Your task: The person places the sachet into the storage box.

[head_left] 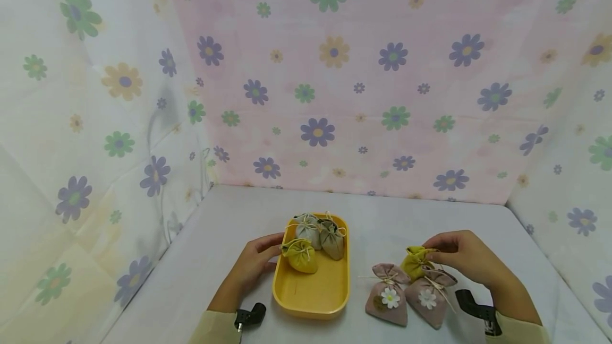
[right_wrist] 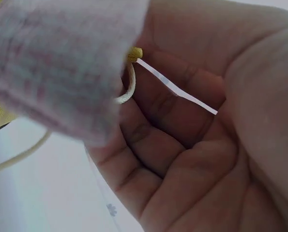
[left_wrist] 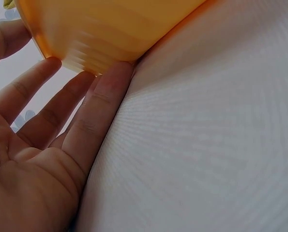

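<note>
A yellow tray (head_left: 311, 301) holds a yellow drawstring pouch (head_left: 302, 261), a pale grey pouch (head_left: 307, 231) and an olive pouch (head_left: 332, 243) toward its far end. My left hand (head_left: 253, 261) touches the tray's left side; in the left wrist view its fairly straight fingers (left_wrist: 98, 104) meet the wall. To the right of the tray, my right hand (head_left: 464, 256) pinches another yellow pouch (head_left: 413, 261) near its gathered top. Two pinkish pouches with white flowers, a left one (head_left: 382, 315) and a right one (head_left: 432, 309), lie in front and partly hide it.
The tray and pouches are on a white-covered table (head_left: 201, 238). Flower-patterned cloth (head_left: 287, 68) hangs behind it and at both sides. In the right wrist view, pinkish fabric (right_wrist: 61, 58) and a cream cord (right_wrist: 130, 84) are close to the camera.
</note>
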The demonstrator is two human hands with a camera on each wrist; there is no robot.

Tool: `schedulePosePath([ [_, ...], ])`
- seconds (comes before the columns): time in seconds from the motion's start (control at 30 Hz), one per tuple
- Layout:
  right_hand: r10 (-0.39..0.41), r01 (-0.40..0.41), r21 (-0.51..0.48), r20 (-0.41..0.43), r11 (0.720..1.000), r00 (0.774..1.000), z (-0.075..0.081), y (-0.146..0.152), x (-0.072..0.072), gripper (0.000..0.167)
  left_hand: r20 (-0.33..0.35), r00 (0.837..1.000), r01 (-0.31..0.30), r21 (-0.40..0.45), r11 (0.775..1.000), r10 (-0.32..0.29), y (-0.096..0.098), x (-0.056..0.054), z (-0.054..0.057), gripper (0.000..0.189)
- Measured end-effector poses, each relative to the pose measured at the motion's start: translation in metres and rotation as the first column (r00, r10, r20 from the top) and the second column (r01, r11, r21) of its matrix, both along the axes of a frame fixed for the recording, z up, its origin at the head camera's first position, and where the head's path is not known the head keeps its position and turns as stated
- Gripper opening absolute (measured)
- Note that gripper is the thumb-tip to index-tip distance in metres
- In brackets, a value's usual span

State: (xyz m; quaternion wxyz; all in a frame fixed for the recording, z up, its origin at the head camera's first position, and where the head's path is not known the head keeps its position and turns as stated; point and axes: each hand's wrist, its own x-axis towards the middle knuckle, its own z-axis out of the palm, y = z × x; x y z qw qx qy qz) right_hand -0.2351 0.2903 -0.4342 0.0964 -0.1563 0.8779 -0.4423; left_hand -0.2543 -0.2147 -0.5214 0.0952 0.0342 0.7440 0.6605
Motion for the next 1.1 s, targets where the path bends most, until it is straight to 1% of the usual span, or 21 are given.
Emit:
schedulePosePath([
  [0.17, -0.048, 0.049, 0.028, -0.024, 0.998, 0.999, 0.000, -0.001, 0.000, 0.024, -0.003, 1.000, 0.007, 0.003, 1.000, -0.007, -0.001, 0.000, 0.000, 0.047],
  [0.37, -0.061, 0.062, 0.028, -0.039, 0.998, 0.997, 0.005, -0.005, 0.003, 0.022, -0.003, 1.000, 0.005, 0.008, 1.000, -0.005, -0.001, -0.001, -0.001, 0.048],
  [0.6, -0.100, 0.105, 0.076, -0.066, 0.992, 0.993, 0.008, -0.007, 0.005, 0.019, 0.002, 1.000, 0.010, 0.018, 1.000, -0.010, -0.001, -0.001, -0.001, 0.046],
  [0.73, -0.112, 0.119, 0.091, -0.079, 0.989, 0.991, 0.010, -0.007, 0.005, 0.017, 0.008, 1.000, 0.016, 0.025, 1.000, -0.016, -0.001, 0.000, 0.000, 0.046],
  [0.93, -0.101, 0.112, 0.093, -0.115, 0.989, 0.988, 0.013, -0.010, 0.007, 0.022, 0.010, 1.000, 0.013, 0.024, 1.000, -0.014, -0.001, 0.001, 0.001, 0.046],
  [1.1, -0.122, 0.137, 0.095, -0.146, 0.986, 0.982, 0.015, -0.012, 0.008, 0.020, -0.002, 1.000, 0.009, 0.013, 1.000, -0.009, -0.001, 0.001, 0.001, 0.046],
])
